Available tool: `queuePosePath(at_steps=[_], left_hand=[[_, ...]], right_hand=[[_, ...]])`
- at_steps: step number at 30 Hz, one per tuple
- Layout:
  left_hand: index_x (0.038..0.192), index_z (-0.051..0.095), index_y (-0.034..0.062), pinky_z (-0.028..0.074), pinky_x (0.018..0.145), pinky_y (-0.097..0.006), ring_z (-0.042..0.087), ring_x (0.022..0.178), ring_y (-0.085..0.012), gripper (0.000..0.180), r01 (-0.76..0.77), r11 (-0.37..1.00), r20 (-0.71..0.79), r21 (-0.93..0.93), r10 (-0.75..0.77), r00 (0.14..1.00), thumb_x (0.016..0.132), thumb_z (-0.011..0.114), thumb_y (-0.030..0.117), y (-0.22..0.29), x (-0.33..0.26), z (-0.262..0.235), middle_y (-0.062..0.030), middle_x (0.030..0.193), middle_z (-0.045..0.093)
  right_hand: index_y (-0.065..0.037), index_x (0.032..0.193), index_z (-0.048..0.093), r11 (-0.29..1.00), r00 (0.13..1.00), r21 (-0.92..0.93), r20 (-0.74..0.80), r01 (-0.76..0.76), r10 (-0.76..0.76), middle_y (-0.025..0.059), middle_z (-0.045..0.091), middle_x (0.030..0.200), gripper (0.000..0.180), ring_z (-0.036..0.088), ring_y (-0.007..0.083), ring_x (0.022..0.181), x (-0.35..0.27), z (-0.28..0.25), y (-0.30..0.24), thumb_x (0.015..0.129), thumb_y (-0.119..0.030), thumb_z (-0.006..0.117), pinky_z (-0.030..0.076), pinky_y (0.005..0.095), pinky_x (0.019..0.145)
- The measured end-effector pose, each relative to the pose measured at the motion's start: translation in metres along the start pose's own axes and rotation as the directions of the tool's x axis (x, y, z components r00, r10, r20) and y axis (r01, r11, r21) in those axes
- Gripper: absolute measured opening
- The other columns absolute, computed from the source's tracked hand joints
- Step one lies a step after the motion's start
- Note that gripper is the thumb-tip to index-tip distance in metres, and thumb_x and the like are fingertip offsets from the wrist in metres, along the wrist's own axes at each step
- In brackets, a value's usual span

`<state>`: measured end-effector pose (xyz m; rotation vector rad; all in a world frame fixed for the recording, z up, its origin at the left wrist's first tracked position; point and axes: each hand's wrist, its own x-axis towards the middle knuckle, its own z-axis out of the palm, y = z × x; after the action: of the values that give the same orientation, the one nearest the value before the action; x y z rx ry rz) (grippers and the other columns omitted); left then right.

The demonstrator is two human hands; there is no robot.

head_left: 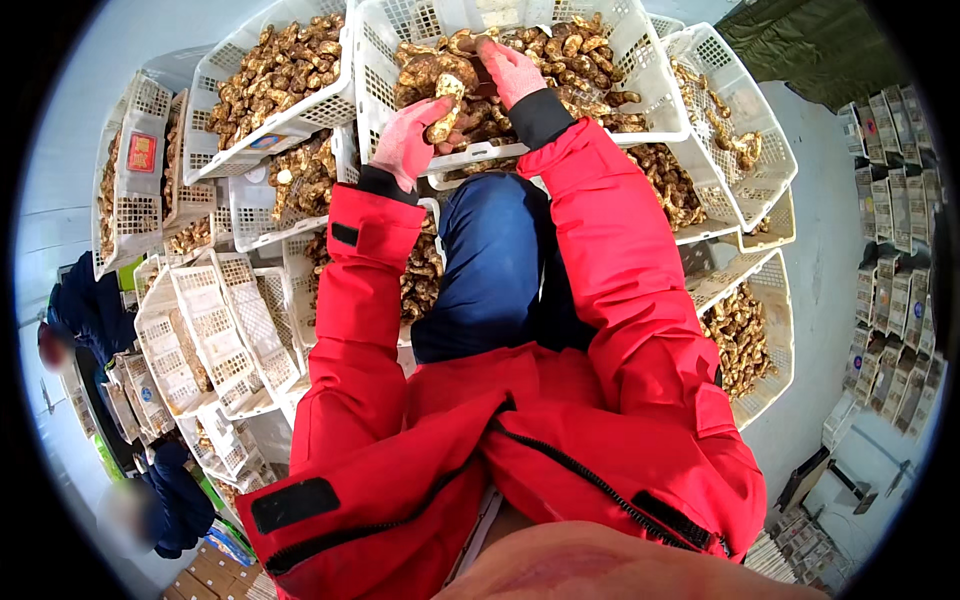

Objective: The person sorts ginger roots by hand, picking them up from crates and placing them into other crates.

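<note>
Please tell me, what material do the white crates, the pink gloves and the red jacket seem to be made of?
White crates: probably rigid moulded plastic, with lattice walls and a slightly glossy rim.
Pink gloves, left hand and right hand: apparently knitted fabric, matt and soft-looking.
Red jacket: seemingly smooth synthetic cloth, padded, with a faint sheen, soft folds and a black zip.

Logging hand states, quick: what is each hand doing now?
Left hand: closed on a brown mushroom.
Right hand: fingers curled, reaching into the white crate; grip unclear.

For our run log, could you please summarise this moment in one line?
left hand: holds mushroom | right hand: in mushrooms | white crate: full
</note>
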<state>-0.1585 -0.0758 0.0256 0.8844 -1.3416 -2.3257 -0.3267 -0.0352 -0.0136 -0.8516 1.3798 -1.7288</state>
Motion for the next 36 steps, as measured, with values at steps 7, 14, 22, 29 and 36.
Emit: queuePosePath(at_steps=[7, 14, 22, 29, 36], left_hand=[[0.103, 0.049, 0.0029, 0.042, 0.059, -0.024, 0.055, 0.069, -0.0144, 0.029, 0.102, 0.994, 0.101, -0.030, -0.098, 0.990, 0.082, 0.048, 0.024, 0.001, -0.001, -0.008, -0.0073, 0.089, 0.057], [0.092, 0.051, 0.0036, 0.043, 0.052, -0.024, 0.058, 0.064, -0.0185, 0.026, 0.010, 0.992, -0.099, 0.124, 0.002, 0.995, 0.078, 0.052, 0.026, -0.006, 0.002, 0.009, -0.0095, 0.081, 0.059], [0.090, 0.053, 0.0005, 0.041, 0.047, -0.024, 0.057, 0.057, -0.0185, 0.024, 0.002, 1.000, -0.054, 0.003, -0.002, 0.999, 0.081, 0.047, 0.022, -0.002, -0.001, 0.000, -0.0125, 0.077, 0.060], [0.102, 0.048, 0.0007, 0.040, 0.052, -0.021, 0.056, 0.067, -0.0151, 0.030, -0.001, 0.999, 0.201, 0.043, -0.008, 0.979, 0.083, 0.043, 0.023, -0.006, 0.001, -0.015, -0.0090, 0.082, 0.058], [0.087, 0.049, 0.0028, 0.042, 0.049, -0.023, 0.054, 0.058, -0.0122, 0.025, -0.048, 0.907, -0.198, 0.418, 0.142, 0.970, 0.074, 0.059, 0.021, -0.013, 0.002, 0.014, -0.0053, 0.073, 0.056]], right_hand=[[-0.004, 0.113, 0.048, 0.993, 0.991, 0.111, 0.131, -0.031, 0.016, 0.0029, 0.055, 0.099, 0.042, 0.050, 0.0109, 0.088, -0.010, 0.018, -0.016, 0.079, -0.028, 0.054, 0.042, 0.0248, 0.073], [-0.002, 0.105, 0.051, 0.885, 0.994, -0.451, 0.041, 0.111, -0.104, 0.0150, 0.059, 0.090, 0.045, 0.056, 0.0216, 0.085, -0.019, 0.021, -0.036, 0.074, -0.034, 0.052, 0.042, 0.0288, 0.073], [-0.008, 0.108, 0.051, 0.995, 0.994, -0.021, 0.035, -0.100, 0.101, 0.0004, 0.056, 0.078, 0.040, 0.050, 0.0084, 0.065, -0.006, 0.007, -0.013, 0.080, -0.036, 0.050, 0.041, 0.0224, 0.055], [-0.010, 0.111, 0.050, 0.998, 0.970, 0.056, 0.243, -0.013, -0.001, -0.0026, 0.055, 0.085, 0.040, 0.047, 0.0050, 0.065, -0.007, 0.017, 0.000, 0.084, -0.038, 0.045, 0.038, 0.0186, 0.053], [-0.001, 0.108, 0.050, 0.949, 0.994, -0.300, 0.066, 0.098, -0.082, 0.0062, 0.058, 0.095, 0.039, 0.052, 0.0109, 0.085, -0.013, 0.018, -0.017, 0.079, -0.026, 0.053, 0.041, 0.0235, 0.073]])
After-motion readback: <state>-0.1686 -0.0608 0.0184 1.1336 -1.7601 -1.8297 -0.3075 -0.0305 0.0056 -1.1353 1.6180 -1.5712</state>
